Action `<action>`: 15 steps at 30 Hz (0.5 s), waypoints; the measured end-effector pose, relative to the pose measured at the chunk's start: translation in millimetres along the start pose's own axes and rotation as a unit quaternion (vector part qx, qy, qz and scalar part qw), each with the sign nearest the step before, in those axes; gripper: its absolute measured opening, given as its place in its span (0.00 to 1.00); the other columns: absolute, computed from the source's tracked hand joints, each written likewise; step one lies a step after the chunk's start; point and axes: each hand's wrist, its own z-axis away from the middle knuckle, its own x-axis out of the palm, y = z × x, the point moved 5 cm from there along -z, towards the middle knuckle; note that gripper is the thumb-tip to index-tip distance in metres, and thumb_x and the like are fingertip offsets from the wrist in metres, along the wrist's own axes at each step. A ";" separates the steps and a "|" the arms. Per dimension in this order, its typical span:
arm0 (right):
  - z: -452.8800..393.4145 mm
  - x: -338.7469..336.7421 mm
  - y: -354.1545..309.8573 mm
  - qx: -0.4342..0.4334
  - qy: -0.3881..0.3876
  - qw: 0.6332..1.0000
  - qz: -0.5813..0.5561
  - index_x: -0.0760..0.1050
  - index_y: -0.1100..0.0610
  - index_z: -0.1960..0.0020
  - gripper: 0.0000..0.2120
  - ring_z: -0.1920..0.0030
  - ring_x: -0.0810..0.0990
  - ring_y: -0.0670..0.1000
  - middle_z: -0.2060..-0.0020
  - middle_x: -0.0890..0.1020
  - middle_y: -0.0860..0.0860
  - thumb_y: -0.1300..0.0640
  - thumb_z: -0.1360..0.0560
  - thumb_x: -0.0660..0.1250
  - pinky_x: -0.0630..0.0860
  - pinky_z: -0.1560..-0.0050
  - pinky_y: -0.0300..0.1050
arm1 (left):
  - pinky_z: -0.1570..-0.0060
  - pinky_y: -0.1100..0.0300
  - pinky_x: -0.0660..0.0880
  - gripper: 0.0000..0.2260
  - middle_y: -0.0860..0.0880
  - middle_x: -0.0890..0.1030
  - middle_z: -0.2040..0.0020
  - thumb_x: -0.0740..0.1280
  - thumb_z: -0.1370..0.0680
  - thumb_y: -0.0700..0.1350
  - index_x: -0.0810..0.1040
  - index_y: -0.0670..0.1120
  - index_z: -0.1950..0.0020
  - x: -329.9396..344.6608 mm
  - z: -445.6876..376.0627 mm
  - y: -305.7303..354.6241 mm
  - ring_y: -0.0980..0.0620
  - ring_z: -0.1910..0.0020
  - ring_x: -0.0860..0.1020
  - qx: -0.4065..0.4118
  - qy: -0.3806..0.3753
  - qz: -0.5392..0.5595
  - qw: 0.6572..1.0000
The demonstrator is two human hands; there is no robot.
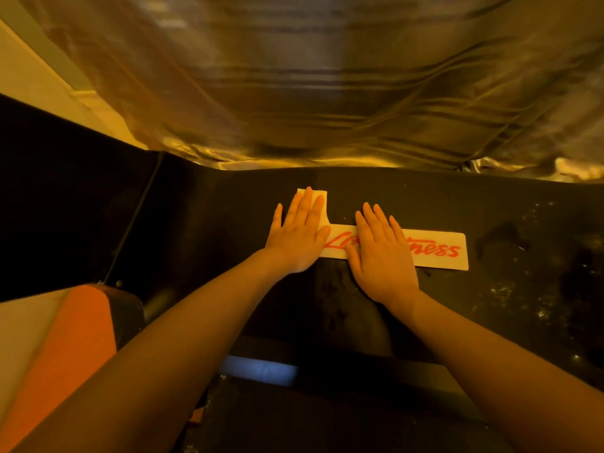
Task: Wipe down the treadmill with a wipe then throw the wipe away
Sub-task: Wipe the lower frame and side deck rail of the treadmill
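The wipe (316,204) was found flat on the dark front cover of the treadmill (228,223), pinned beneath the left hand (299,237). The left fingers (305,207) were laid out straight and close together, pressed down on the wipe, not pinching it; only its far edge and right side showed past them. The right hand (380,256) was placed palm down just beside it, bare, with its fingers slightly spread across the white brand label (438,248) (red lettering, partly covered). Nothing was held in the right hand.

Progress was judged as mid-wipe. The cover around and below the hands appeared smeared, which suggested that this part had been gone over, although the dim amber light made that uncertain. To the right of the label, pale specks and dark blotches (523,256) were seen on the surface, so that area was judged not yet cleaned. The belt, the rails and the rest of the machine were largely hidden in shadow, and their condition could not be told.

Remaining work was judged to be: wiping of the speckled right side, any further surfaces, then disposal of the wipe. No bin was in view. A shiny curtain (327,76) hung beyond the machine.
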 end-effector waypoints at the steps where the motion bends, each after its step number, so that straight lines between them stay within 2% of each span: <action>1: -0.2 0.3 0.2 0.001 0.000 1.000 -0.002 0.59 0.59 0.22 0.33 0.21 0.54 0.55 0.22 0.60 0.56 0.42 0.19 0.41 0.50 0.22 0.53 | 0.26 0.42 0.34 0.31 0.46 0.29 0.22 0.46 0.15 0.56 0.30 0.47 0.22 -3.1 -6.5 0.3 0.46 0.23 0.30 0.003 -0.004 -0.008 1.000; 11: -2.0 2.3 2.2 0.002 -0.007 1.000 -0.017 0.59 0.57 0.21 0.34 0.20 0.52 0.54 0.21 0.59 0.55 0.40 0.20 0.41 0.47 0.22 0.52 | 0.26 0.44 0.34 0.31 0.46 0.32 0.20 0.46 0.15 0.58 0.32 0.48 0.21 -25.5 -52.5 3.7 0.47 0.22 0.32 0.016 0.041 0.015 0.999; 15: -0.4 0.5 2.3 0.005 -0.011 1.000 -0.027 0.62 0.58 0.22 0.33 0.21 0.55 0.54 0.22 0.61 0.56 0.41 0.20 0.44 0.49 0.23 0.52 | 0.24 0.48 0.38 0.30 0.47 0.37 0.19 0.47 0.15 0.57 0.35 0.48 0.20 -24.6 -34.0 -8.7 0.48 0.21 0.37 -0.031 0.139 0.040 0.989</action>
